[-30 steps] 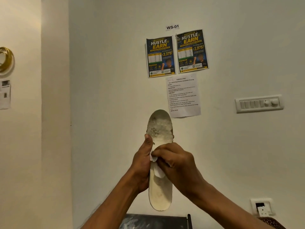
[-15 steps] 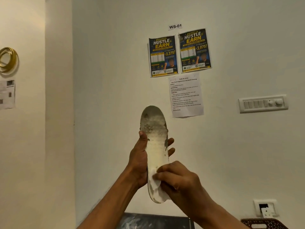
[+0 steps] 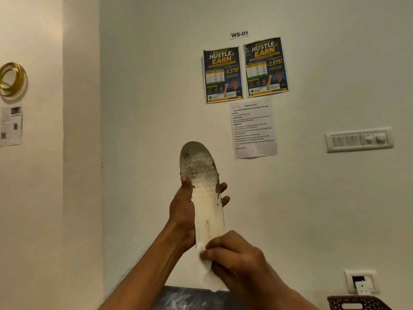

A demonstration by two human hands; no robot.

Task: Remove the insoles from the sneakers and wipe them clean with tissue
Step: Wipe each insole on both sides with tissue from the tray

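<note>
Fingers [image 3: 223, 187] of the left hand [image 3: 182, 211] curl round the back of the insole [image 3: 206, 198], thumb on its near edge, holding it upright in front of the cream wall [image 3: 145, 108]. Its toe end is grey and speckled with dirt; the heel end is paler, with printed letters. The right hand [image 3: 237, 258] presses a white tissue [image 3: 206, 271] against the heel end, fingers bunched round it. On the wall hang two blue-and-yellow posters [image 3: 222, 74], a WS-01 label [image 3: 239, 34], a printed sheet [image 3: 253, 128], a switch panel [image 3: 358, 139] and a socket [image 3: 359, 281]. Low down lies a dark mottled surface [image 3: 190, 298], possibly a tabletop, near a brown basket [image 3: 357, 304].
</note>
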